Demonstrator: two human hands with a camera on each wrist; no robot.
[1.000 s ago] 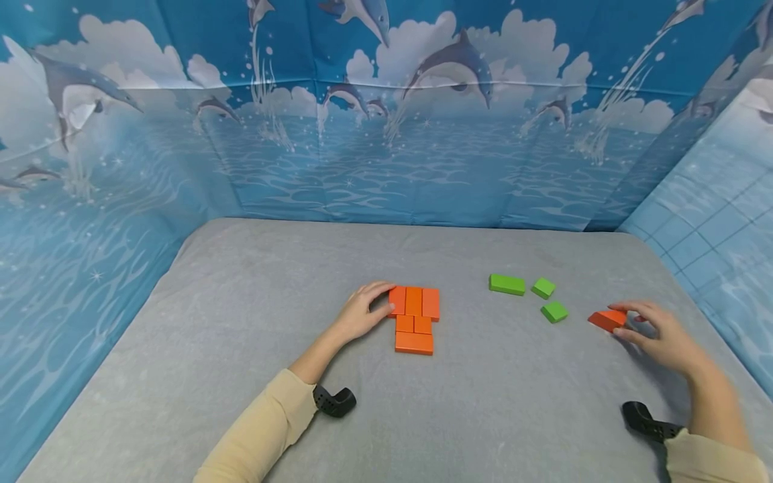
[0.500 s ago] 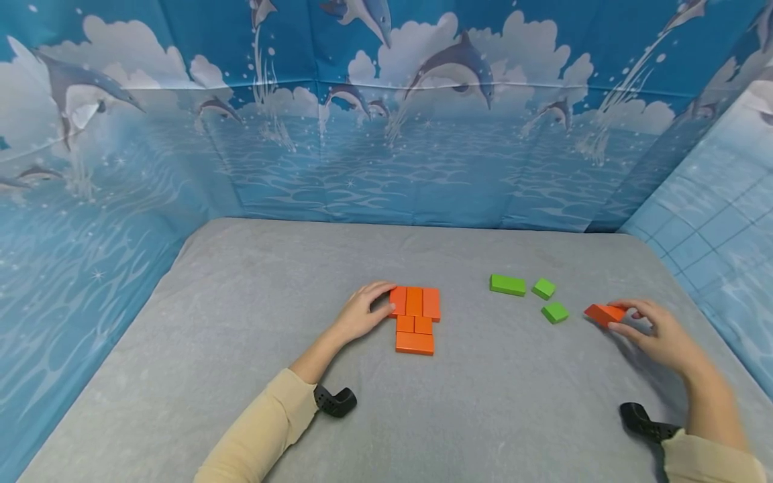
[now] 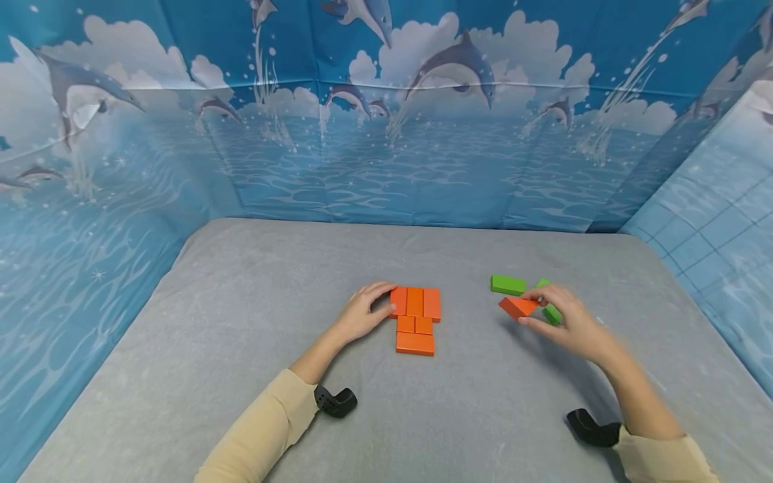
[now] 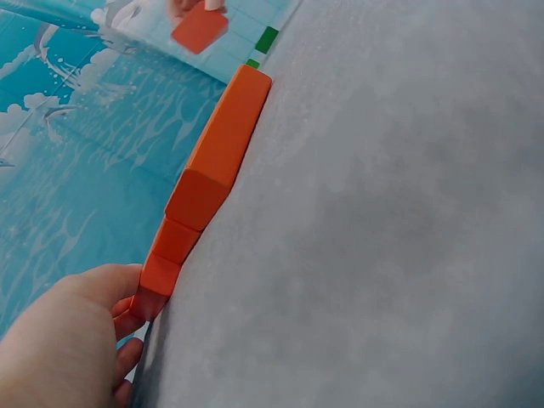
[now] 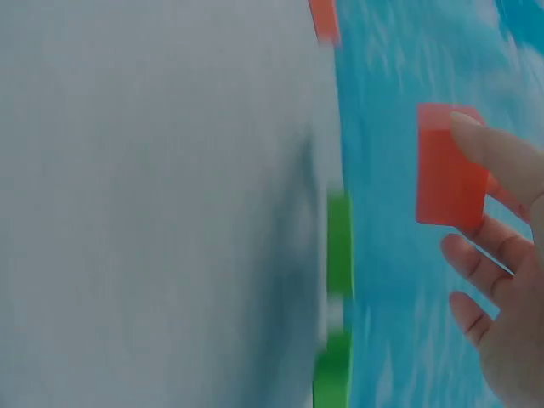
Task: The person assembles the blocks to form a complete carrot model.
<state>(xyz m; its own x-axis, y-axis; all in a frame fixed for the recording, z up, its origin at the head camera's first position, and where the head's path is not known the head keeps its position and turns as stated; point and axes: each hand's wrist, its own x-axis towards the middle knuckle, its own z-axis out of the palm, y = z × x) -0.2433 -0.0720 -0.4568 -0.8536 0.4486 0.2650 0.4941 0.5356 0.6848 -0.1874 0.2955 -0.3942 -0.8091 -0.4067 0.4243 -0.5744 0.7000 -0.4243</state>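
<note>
My left hand (image 3: 361, 312) rests at the left edge of a flat arrangement of orange blocks (image 3: 415, 343). Its thumb and index finger pinch the upper left orange block (image 3: 399, 300); the left wrist view shows the thumb (image 4: 119, 282) against that block's end. The arrangement has three upright blocks in a top row, two small ones below and a wide one at the bottom. Above the table, my right hand (image 3: 564, 322) pinches a wedge-shaped orange block (image 3: 517, 308) between thumb and fingers. The right wrist view also shows this block (image 5: 450, 174), partly covered by the thumb.
A long green block (image 3: 508, 285) lies just behind the right hand. Two small green blocks (image 3: 552, 314) are partly hidden by its fingers. Grey cloth (image 3: 290, 268) covers the table, and a blue dolphin-print curtain (image 3: 362, 168) hangs behind it.
My right hand has lifted the wedge-shaped orange block off the right part of the table and carried it left, in front of the green blocks. The left hand has stayed in place.
</note>
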